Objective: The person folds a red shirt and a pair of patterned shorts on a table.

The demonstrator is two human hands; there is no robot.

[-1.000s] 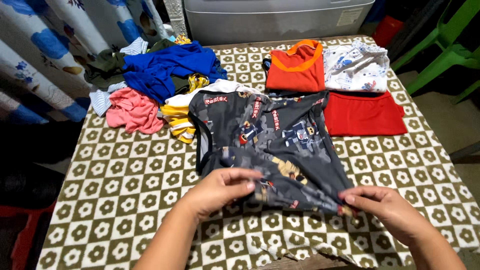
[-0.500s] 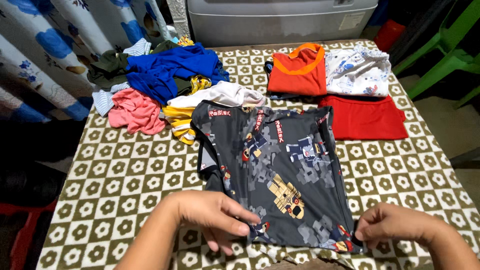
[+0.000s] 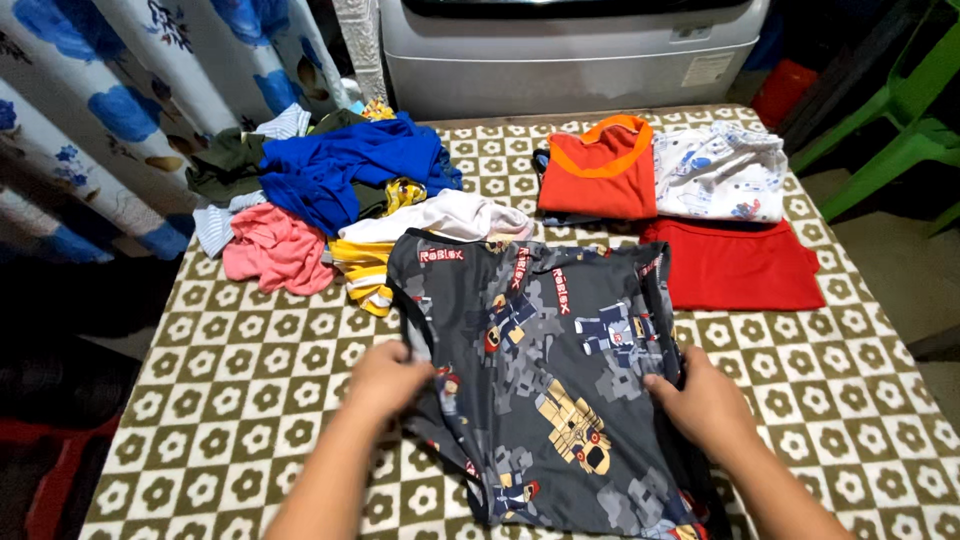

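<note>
Grey printed shirt [image 3: 545, 370] lies flat on the near middle of the checked tablecloth [image 3: 250, 380], pinched at its left edge by the left hand [image 3: 385, 380] and at its right edge by the right hand [image 3: 705, 400]. Folded red shirt [image 3: 735, 262] lies far right, a loose clothes pile [image 3: 330, 190] far left.

Grey printed shirt [image 3: 545, 370] — spread flat.

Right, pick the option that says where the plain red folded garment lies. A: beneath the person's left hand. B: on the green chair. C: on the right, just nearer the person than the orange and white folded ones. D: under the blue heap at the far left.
C: the plain red folded garment lies on the table's right side, directly in front of the orange folded top and the white printed one.
</note>
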